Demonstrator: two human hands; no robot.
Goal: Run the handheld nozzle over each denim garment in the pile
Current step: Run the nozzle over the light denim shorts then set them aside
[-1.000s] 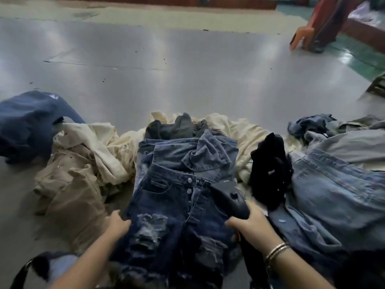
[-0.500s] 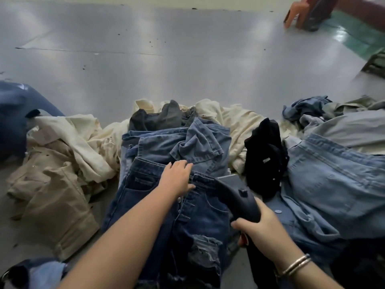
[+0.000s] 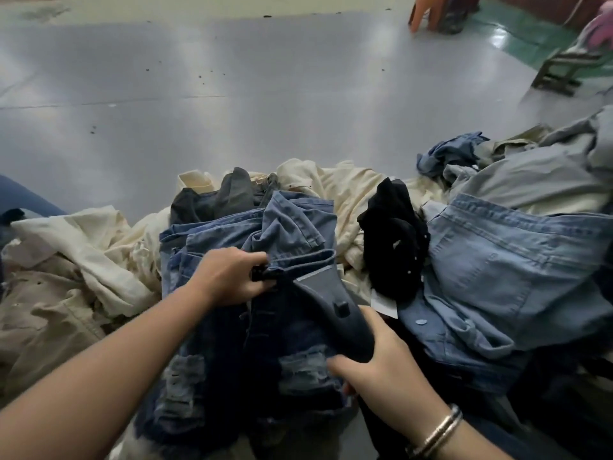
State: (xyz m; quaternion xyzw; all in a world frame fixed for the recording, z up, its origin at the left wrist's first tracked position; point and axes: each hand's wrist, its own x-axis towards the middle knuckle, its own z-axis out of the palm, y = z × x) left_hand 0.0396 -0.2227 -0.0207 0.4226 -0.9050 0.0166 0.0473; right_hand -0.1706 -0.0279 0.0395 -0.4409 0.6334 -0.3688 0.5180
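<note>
Jeans [image 3: 265, 353], dark blue, ripped and frayed, lie in front of us on pile on shiny grey floor [image 3: 232, 94]. Our left hand [image 3: 229, 277] pinches thick waistband, fingers curled. Our right hand [image 3: 374, 363] grips smooth dark nozzle [image 3: 331, 303], flat head on waistband. Pale blue denim [image 3: 497, 267] at right; soft cream cloth [image 3: 99, 247] at left.

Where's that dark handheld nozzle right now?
In the head view, the nozzle is low and centre-right, gripped by the right hand, its flat head on the dark ripped jeans beside the left hand.
</note>
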